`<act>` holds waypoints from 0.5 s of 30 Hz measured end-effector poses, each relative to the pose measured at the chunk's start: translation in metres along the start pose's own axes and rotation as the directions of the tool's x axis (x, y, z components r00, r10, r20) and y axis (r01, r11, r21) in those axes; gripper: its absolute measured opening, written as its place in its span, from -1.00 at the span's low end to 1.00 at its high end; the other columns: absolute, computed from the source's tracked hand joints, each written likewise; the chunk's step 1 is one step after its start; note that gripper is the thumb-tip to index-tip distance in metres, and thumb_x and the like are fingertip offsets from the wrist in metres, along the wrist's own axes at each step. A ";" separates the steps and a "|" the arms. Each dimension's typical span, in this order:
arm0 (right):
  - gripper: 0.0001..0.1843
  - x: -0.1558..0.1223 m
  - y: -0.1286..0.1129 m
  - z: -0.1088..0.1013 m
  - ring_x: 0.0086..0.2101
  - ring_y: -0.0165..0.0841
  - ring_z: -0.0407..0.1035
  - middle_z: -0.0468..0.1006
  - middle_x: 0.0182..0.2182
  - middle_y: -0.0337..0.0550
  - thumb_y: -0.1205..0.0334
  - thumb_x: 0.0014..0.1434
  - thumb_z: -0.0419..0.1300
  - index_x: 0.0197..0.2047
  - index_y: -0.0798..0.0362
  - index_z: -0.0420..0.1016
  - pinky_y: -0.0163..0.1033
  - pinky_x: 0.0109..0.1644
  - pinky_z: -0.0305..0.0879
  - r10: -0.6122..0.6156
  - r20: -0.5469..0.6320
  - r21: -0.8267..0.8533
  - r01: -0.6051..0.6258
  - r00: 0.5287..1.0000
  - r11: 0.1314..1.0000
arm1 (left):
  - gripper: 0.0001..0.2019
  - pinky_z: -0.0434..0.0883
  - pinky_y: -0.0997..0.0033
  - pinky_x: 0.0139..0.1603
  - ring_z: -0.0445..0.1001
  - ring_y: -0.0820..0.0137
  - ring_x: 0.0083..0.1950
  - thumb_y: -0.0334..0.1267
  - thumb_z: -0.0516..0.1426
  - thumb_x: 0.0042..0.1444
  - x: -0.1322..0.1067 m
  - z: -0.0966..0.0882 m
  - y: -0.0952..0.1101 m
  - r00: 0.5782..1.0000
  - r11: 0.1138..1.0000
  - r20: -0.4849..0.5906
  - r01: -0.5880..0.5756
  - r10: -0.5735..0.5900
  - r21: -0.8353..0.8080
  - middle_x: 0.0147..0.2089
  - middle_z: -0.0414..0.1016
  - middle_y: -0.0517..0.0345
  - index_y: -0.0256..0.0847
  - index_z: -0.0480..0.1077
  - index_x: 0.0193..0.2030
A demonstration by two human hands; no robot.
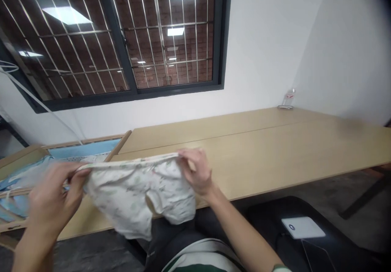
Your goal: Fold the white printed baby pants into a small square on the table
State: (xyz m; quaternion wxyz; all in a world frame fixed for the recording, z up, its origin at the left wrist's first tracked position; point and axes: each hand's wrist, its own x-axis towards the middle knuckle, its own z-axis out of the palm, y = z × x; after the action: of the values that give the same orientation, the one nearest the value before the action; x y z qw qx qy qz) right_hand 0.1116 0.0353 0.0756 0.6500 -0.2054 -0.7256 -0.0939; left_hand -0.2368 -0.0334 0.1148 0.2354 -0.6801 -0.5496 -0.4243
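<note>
Here are the patterned shorts (122, 190), spread wide at seven o'clock in your view, legs dangling toward six! Your left hand (55, 192) pinches the waistband (131, 164) at its ten o'clock corner, fingers closed; your right hand (197, 170) pinches the two o'clock corner. The worktop (275, 149) stretches toward three, a clear bottle (288, 98) on it.

Bright indoor light, white glare on the window (122, 39), left hand (51, 194) blurred, upper right corner darkened
</note>
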 end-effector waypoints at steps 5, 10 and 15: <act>-0.82 0.024 0.073 -0.026 -0.14 -0.27 0.47 0.60 -0.13 -0.04 0.30 0.36 0.13 0.00 0.03 0.46 -0.15 -0.03 0.35 0.228 0.181 -0.148 -0.203 0.957 0.968 | -0.64 0.34 0.34 -0.05 0.45 0.27 -0.10 -0.01 -0.09 0.39 0.064 0.101 0.040 0.962 0.994 0.270 -0.015 0.045 -0.112 -0.17 0.48 0.09 -0.18 0.39 -0.14; -0.76 -0.014 0.142 -0.018 -0.27 -0.34 0.44 0.59 -0.14 -0.07 0.41 0.34 0.05 -0.02 0.06 0.48 -0.27 -0.20 0.26 0.472 0.521 -0.329 -0.343 0.711 0.880 | -0.61 0.33 0.35 -0.14 0.51 0.23 -0.16 -0.04 -0.15 0.40 0.050 0.204 0.038 0.765 0.980 0.642 0.160 -0.049 -0.115 -0.20 0.56 0.00 -0.18 0.40 -0.23; -0.75 -0.061 0.183 0.003 -0.34 -0.37 0.42 0.58 -0.20 -0.04 0.50 0.27 0.09 -0.05 0.13 0.50 -0.33 -0.26 0.22 0.618 0.550 -0.417 -0.456 0.561 0.786 | -0.61 0.35 0.30 -0.08 0.53 0.16 -0.05 -0.15 -0.15 0.40 0.015 0.257 0.040 0.727 0.986 0.683 0.157 -0.074 -0.061 -0.08 0.58 -0.21 -0.28 0.44 -0.13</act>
State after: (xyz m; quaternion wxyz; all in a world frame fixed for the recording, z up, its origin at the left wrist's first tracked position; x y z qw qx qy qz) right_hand 0.1905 0.1904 -0.0087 0.3179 -0.5098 -0.7922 0.1069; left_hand -0.1171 0.1652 -0.0030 -0.0474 -0.7646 -0.6134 -0.1920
